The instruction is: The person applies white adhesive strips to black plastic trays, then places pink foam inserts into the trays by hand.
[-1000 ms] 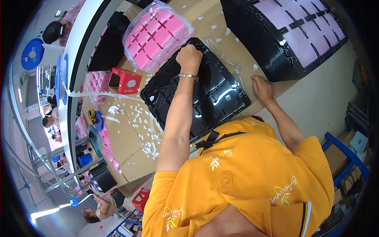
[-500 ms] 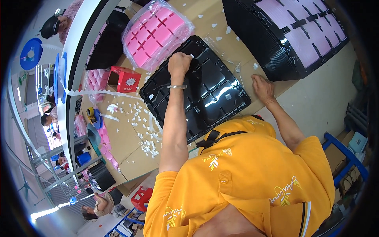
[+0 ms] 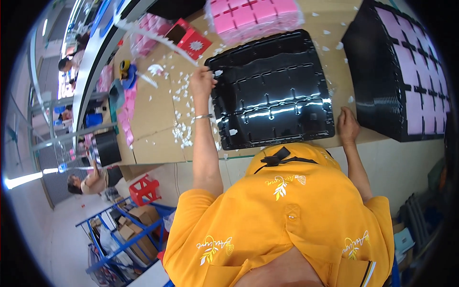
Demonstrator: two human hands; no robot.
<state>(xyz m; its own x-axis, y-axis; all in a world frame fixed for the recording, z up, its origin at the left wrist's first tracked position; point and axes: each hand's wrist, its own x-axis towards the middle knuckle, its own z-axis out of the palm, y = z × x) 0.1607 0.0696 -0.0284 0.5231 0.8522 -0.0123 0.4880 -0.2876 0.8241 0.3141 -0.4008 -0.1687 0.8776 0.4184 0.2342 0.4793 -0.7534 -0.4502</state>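
My left hand (image 3: 202, 81), fingers curled, is at the black tray's (image 3: 282, 86) upper-left edge, can't tell if gripping; right hand (image 3: 348, 125), half-curled just beside its right edge, hold unclear. Tray lies on the counter (image 3: 150, 115), white scraps (image 3: 187, 142) to its left; probably light, slick, slightly flexible, best held by opposite rims.

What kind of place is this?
Probably a packing or assembly workshop: a tall stack of black plastic trays, a brown cardboard-covered worktable, and pink slotted blocks wrapped in clear plastic.
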